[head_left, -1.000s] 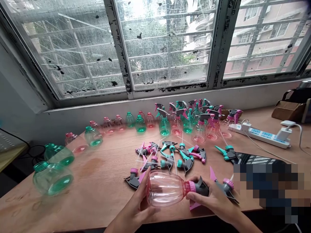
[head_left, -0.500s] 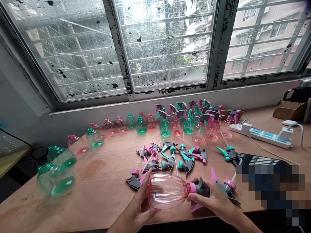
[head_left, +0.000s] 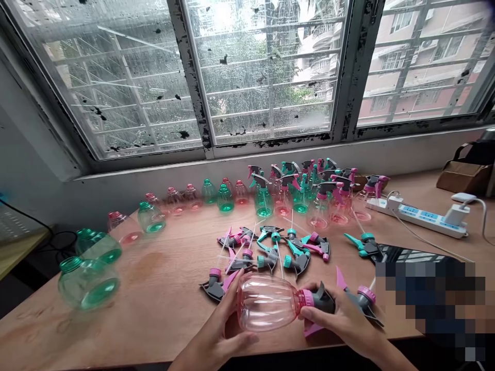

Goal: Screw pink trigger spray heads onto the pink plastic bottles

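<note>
A clear pink bottle (head_left: 266,303) lies sideways in the air over the front edge of the table, its base to the left. My left hand (head_left: 220,330) is wrapped round the base end. At the neck, my right hand (head_left: 340,319) grips the pink-and-grey spray head (head_left: 320,300), thumb against the collar. The pink collar sits against the bottle's mouth. Just behind the bottle lies a pile of loose spray heads (head_left: 270,252), pink, teal and grey, with thin tubes. Another pink-and-grey spray head (head_left: 365,299) rests right beside my right hand.
Open green and pink bottles (head_left: 89,288) line the left and back of the wooden table (head_left: 154,309). Bottles with spray heads (head_left: 283,198) stand at the back centre. To the right are a power strip (head_left: 425,216), a dark flat device (head_left: 410,255) and a brown bag (head_left: 464,172).
The view has shifted very slightly. Both hands keep their hold on the bottle and its spray head, with hardly any visible movement.
</note>
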`<state>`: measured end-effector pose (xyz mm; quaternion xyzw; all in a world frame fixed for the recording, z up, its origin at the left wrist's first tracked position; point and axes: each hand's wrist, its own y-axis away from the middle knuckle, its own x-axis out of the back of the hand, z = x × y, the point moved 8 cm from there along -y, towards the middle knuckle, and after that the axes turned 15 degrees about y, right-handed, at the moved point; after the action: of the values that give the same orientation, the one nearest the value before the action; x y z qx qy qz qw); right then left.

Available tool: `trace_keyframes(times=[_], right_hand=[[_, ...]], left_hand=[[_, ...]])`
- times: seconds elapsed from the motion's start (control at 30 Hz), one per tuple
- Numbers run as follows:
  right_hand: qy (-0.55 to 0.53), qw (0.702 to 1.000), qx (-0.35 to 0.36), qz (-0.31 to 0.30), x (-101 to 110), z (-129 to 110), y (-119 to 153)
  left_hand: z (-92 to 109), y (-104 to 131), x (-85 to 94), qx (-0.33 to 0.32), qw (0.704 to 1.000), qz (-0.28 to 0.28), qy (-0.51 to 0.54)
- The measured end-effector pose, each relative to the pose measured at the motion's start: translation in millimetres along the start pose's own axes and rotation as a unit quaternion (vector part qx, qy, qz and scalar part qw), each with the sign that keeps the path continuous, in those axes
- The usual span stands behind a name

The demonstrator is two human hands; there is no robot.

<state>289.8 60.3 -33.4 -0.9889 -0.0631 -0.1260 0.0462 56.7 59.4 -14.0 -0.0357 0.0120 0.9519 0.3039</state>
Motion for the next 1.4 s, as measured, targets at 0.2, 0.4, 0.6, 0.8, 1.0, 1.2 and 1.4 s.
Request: trace_keyframes(times=[0.2,0.4,0.6,0.8,1.0,1.2,1.4], right_hand=[[0.010,1.000,-0.010,-0.026,-3,0,1],[0.025,0.999,-0.011,-0.039,-3,-4,3],[0.016,0.998,0.005,-0.054,-6,-8,1],[-0.002,0.998,-0.006,-0.070,-9,0,3],[0.067,0.997,0.023,-0.020,0,2,0],[0.107,0.994,-0.002,0.025,6,9,1],[0.093,0.995,0.039,0.014,4,-7,2]], left_hand=[[-1,0,4.8,-0.018,1.000,0.014,-0.017],[-6,2,5.8,0.013,0.999,0.014,0.037],[-1,0,1.6,-0.006,1.000,-0.002,0.009],[-4,2,5.9,-0.010,1.000,0.015,-0.002],[-3,3,5.7,-0.017,1.000,0.007,-0.003],[0,2,4.2,-0.039,0.999,0.013,-0.024],[-6,3,9.5,-0.012,1.000,0.014,0.006]])
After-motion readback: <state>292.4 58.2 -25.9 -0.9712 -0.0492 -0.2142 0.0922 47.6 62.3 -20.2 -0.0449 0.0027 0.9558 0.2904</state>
